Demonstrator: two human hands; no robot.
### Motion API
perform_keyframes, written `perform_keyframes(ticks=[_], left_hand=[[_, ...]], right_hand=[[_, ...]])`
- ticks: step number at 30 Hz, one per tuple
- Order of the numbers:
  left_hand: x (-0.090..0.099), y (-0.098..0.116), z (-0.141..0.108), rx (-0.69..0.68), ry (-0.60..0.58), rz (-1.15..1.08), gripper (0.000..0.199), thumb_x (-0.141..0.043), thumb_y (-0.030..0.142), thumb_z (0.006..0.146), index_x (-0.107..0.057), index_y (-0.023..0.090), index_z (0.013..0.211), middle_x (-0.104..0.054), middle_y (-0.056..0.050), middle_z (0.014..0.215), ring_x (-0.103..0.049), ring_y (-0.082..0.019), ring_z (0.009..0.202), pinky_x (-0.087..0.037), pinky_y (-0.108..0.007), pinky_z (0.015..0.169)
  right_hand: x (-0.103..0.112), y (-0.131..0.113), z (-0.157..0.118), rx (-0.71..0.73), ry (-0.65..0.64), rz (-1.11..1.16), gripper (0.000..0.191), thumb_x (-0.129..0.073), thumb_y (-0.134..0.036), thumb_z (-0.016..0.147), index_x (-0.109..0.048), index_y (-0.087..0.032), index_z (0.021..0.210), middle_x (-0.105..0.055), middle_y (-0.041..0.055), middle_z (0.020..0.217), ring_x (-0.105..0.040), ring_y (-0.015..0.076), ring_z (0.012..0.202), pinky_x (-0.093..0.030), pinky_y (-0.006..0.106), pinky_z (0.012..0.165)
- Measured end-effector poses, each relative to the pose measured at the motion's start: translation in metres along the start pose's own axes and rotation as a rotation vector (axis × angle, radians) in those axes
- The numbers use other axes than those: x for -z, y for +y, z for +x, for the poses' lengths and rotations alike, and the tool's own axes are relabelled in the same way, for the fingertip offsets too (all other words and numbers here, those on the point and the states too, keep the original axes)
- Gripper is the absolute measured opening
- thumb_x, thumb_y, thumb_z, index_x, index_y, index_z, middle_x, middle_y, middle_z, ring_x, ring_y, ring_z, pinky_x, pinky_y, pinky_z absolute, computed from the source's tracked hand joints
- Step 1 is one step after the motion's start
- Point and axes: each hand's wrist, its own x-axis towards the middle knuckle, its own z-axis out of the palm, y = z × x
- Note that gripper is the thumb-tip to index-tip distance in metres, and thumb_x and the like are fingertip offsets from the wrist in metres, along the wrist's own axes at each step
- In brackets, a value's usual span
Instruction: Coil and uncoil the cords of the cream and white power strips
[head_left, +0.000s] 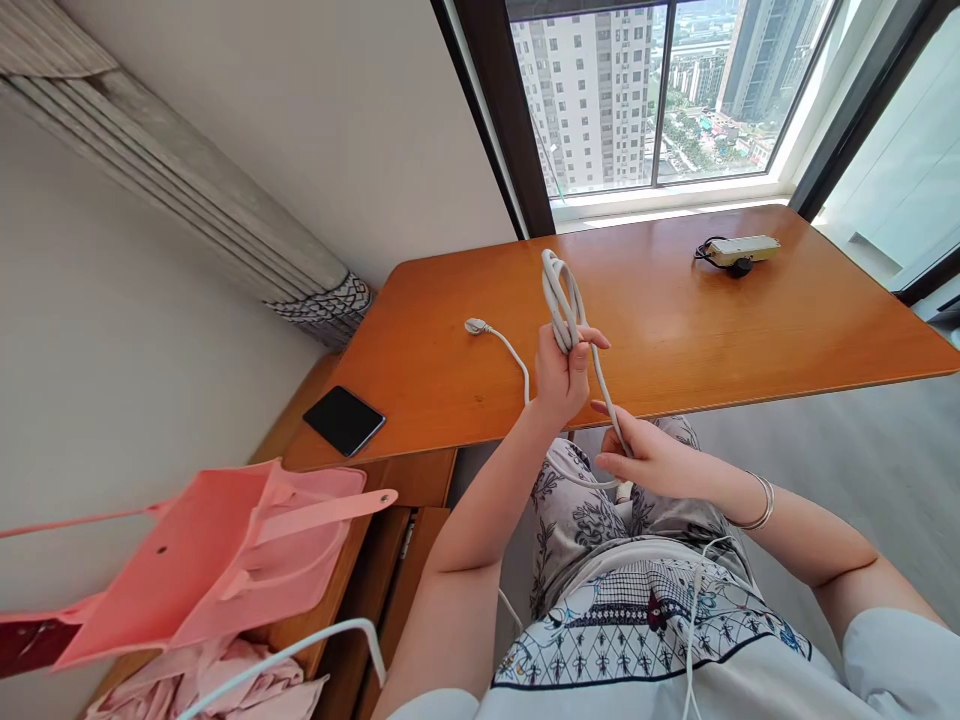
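My left hand [562,375] is closed round several upright loops of a white power cord [556,285], held above the front part of the wooden table. From the loops a length of cord runs down to my right hand [649,455], whose fingers are closed on it just below the table's front edge. More of the cord hangs in a curve over my lap. Left of my left hand, the cord's plug [475,326] lies on the tabletop with a short stretch of cord trailing from it.
The wooden table [645,300] reaches to the window. A black smartphone [343,420] lies near its left edge. At the back right sits a pale, long device [746,250] with a black cord. A pink bag [225,560] and pink cloth [217,685] are at the lower left.
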Motion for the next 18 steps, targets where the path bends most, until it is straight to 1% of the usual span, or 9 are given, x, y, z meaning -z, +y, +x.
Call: perform_keyframes(ticks=[1,3,5,7,9,11,13,15,18], left_hand=[[-0.002,0.002,0.0,-0.045,-0.014,0.047,0.017,-0.073,0.029,0.09,-0.057,0.024,0.086,-0.072,-0.003,0.087,-0.061,-0.018,0.079,-0.044,-0.031,0.076],[-0.005,0.004,-0.003,-0.142,-0.082,0.15,0.017,-0.076,0.029,0.088,-0.06,0.023,0.087,-0.075,-0.003,0.088,-0.061,-0.017,0.075,-0.044,-0.031,0.077],[-0.007,0.006,-0.005,-0.21,-0.179,0.221,0.021,-0.077,0.036,0.087,-0.06,0.023,0.091,-0.078,-0.005,0.097,-0.064,-0.017,0.075,-0.045,-0.032,0.079],[-0.006,0.008,-0.005,-0.266,-0.267,0.29,0.027,-0.072,0.046,0.09,-0.059,0.023,0.095,-0.079,-0.007,0.105,-0.068,-0.018,0.076,-0.047,-0.032,0.078],[-0.003,0.009,-0.002,-0.306,-0.358,0.386,0.034,-0.063,0.057,0.095,-0.055,0.023,0.098,-0.08,-0.006,0.101,-0.068,-0.016,0.071,-0.048,-0.031,0.073],[0.0,0.011,0.001,-0.335,-0.43,0.483,0.041,-0.053,0.065,0.097,-0.052,0.023,0.096,-0.078,-0.004,0.087,-0.064,-0.015,0.063,-0.047,-0.029,0.065],[0.002,0.014,0.002,-0.349,-0.459,0.524,0.046,-0.047,0.069,0.098,-0.05,0.023,0.093,-0.072,0.0,0.074,-0.058,-0.013,0.057,-0.044,-0.028,0.059],[0.001,0.019,0.001,-0.347,-0.495,0.487,0.05,-0.042,0.073,0.098,-0.049,0.023,0.092,-0.066,0.001,0.066,-0.052,-0.012,0.052,-0.041,-0.027,0.053],[-0.003,0.03,-0.004,-0.288,-0.621,0.397,0.06,-0.036,0.08,0.095,-0.051,0.022,0.094,-0.059,0.002,0.062,-0.047,-0.012,0.05,-0.037,-0.026,0.049]], right_hand=[[-0.001,-0.004,-0.003,-0.002,-0.003,-0.138,0.057,-0.063,-0.033,0.094,-0.042,-0.017,0.145,-0.062,-0.0045,0.075,-0.056,0.0136,0.064,-0.043,0.027,0.062],[-0.001,-0.014,-0.007,-0.017,-0.02,-0.401,0.039,-0.063,-0.031,0.095,-0.052,-0.017,0.13,-0.065,-0.0015,0.076,-0.056,0.0151,0.065,-0.038,0.027,0.06],[0.003,-0.025,-0.011,-0.032,-0.015,-0.646,0.023,-0.061,-0.029,0.096,-0.057,-0.016,0.115,-0.068,0.0037,0.078,-0.057,0.017,0.064,-0.034,0.028,0.058],[0.01,-0.035,-0.016,-0.009,0.03,-0.861,0.013,-0.058,-0.027,0.098,-0.059,-0.016,0.105,-0.068,0.0072,0.078,-0.058,0.0184,0.064,-0.03,0.029,0.057],[0.02,-0.044,-0.021,0.081,0.122,-1.0,0.011,-0.052,-0.024,0.1,-0.061,-0.017,0.1,-0.068,0.0079,0.081,-0.059,0.0182,0.066,-0.03,0.029,0.058],[0.031,-0.052,-0.025,0.219,0.254,-1.054,0.016,-0.048,-0.023,0.102,-0.063,-0.019,0.101,-0.068,0.0071,0.085,-0.06,0.0165,0.069,-0.033,0.028,0.059],[0.043,-0.06,-0.025,0.346,0.373,-1.051,0.018,-0.049,-0.026,0.103,-0.066,-0.02,0.103,-0.068,0.0058,0.088,-0.061,0.0146,0.07,-0.034,0.026,0.06],[0.054,-0.068,-0.021,0.44,0.453,-1.008,0.018,-0.052,-0.03,0.103,-0.068,-0.021,0.101,-0.067,0.0044,0.089,-0.06,0.0135,0.071,-0.036,0.025,0.061],[0.068,-0.078,-0.012,0.527,0.526,-0.898,0.016,-0.062,-0.035,0.098,-0.07,-0.022,0.101,-0.066,0.0041,0.093,-0.059,0.0133,0.073,-0.04,0.025,0.063]])
